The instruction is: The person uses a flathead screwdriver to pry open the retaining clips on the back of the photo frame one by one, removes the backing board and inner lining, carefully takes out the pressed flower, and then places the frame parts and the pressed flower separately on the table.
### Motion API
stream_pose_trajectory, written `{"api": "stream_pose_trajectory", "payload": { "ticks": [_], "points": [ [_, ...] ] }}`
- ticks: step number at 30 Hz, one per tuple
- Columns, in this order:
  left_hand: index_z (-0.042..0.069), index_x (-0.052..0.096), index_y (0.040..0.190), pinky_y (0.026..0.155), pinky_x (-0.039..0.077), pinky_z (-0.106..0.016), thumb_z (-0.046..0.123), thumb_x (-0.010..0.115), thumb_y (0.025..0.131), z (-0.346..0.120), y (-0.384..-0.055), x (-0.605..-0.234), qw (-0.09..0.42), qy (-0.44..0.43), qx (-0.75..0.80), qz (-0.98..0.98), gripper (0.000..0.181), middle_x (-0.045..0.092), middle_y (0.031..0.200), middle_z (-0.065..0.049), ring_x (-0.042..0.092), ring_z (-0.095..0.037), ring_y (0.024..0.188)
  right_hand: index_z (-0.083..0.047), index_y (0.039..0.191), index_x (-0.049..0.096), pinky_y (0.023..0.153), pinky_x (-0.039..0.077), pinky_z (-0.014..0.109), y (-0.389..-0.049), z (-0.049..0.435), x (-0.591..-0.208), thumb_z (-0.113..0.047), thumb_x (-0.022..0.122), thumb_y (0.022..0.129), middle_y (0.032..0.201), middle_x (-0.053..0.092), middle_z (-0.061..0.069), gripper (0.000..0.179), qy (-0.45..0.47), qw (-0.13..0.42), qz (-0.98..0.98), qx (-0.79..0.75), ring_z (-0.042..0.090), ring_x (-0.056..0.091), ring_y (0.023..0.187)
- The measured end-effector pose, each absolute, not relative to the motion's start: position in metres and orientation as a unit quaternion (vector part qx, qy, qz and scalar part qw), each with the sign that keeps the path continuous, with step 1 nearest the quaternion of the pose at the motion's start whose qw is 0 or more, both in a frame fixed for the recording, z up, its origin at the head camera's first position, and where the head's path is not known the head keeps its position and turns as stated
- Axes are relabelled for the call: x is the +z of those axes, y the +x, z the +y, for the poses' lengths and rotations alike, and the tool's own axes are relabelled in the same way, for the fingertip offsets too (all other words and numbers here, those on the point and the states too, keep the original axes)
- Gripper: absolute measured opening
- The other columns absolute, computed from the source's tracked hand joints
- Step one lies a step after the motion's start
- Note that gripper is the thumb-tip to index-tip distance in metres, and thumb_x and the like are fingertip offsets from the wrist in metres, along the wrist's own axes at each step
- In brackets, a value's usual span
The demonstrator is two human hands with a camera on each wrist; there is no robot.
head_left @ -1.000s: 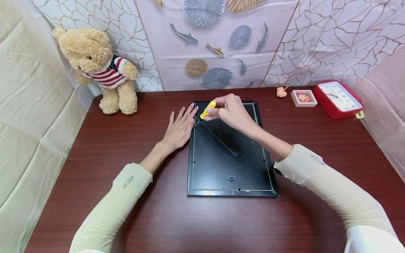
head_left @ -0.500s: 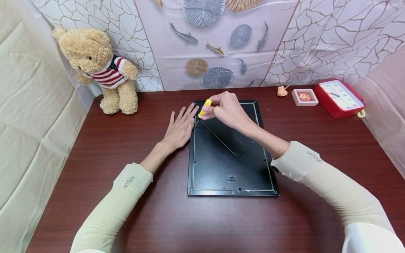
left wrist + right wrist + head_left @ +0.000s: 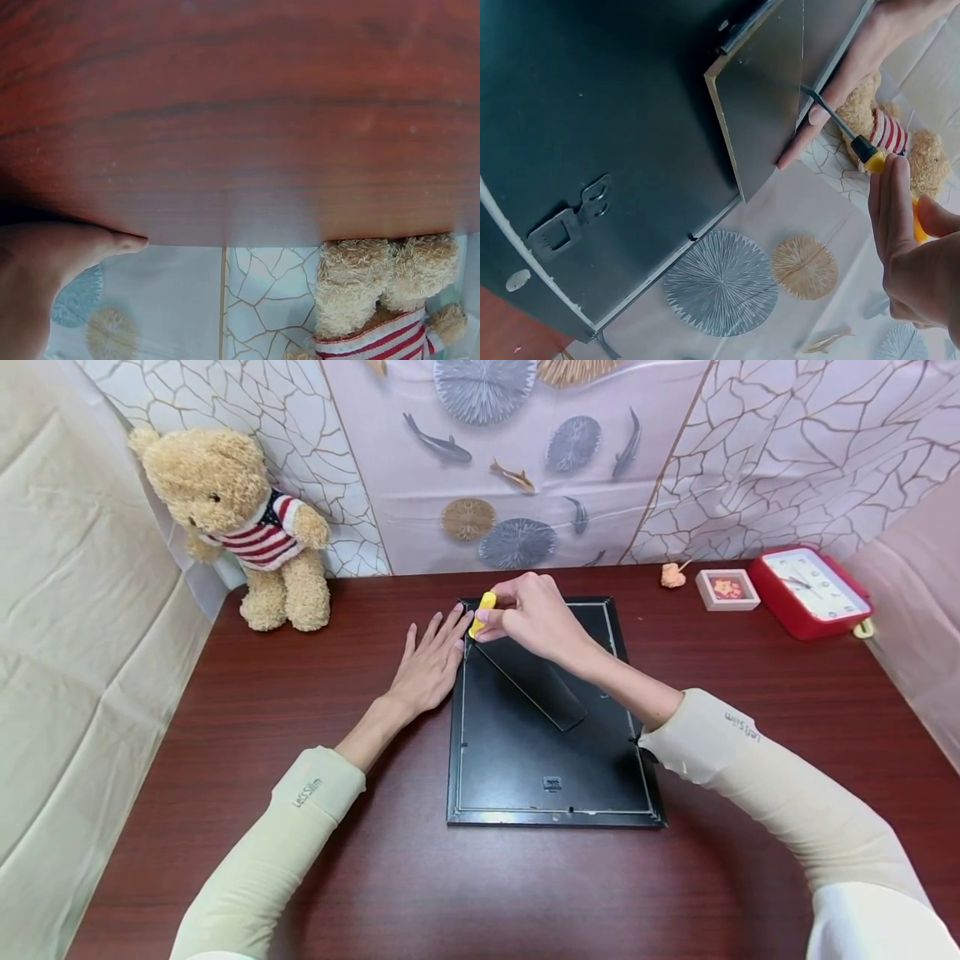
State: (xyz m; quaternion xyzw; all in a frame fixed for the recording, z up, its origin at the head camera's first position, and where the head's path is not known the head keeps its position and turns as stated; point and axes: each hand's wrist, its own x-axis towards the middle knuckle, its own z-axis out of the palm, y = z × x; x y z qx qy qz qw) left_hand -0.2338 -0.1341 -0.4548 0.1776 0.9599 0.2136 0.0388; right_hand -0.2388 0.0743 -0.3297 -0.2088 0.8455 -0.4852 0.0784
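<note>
Cannot make out the metal shaft of the yellow screwdriver (image 3: 482, 615) clearly from the head; in the right wrist view, reaches with its tip to the inner border of the black frame (image 3: 510, 772), too fine there to tell touching from just beside. Hides part of the frame's far end and of the stand flap (image 3: 545, 692) behind the right hand (image 3: 540, 620). Cuts the left hand (image 3: 426, 670) down to a small part at the lower left of its own wrist view, and the teddy bear (image 3: 243, 531) off at the sweater.

Counts two hands, one screwdriver, one frame lying back up on the dark red table (image 3: 390, 885), one stand flap and one teddy bear; at the right back, one red clock (image 3: 813, 587), one small box (image 3: 727, 591) and one peach-coloured object (image 3: 672, 576), hard to identify.

Pinches the screwdriver's handle between right thumb and fingers, over the frame's far left corner. Rests the left hand flat, fingers straight and spread, against the frame's left edge.

Compared with a second ago, holds the handle steeper and nearer the left fingertips; keeps the left hand in place along the frame.
</note>
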Motion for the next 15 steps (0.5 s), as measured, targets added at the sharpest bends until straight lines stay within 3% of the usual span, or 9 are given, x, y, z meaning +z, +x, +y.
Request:
{"api": "stream_pose_trajectory", "payload": {
  "ticks": [15],
  "points": [
    [0.019, 0.014, 0.178, 0.137, -0.008, -0.06, 0.038, 0.014, 0.12, -0.135, -0.235, -0.455, 0.05, 0.176, 0.211, 0.96, 0.061, 0.001, 0.187, 0.004, 0.002, -0.028, 0.173, 0.004, 0.103, 0.081, 0.076, 0.065, 0.024, -0.241, 0.063, -0.325, -0.007, 0.072, 0.104, 0.095, 0.084, 0.015, 0.014, -0.215, 0.078, 0.857, -0.462, 0.017, 0.084, 0.08]
  ]
}}
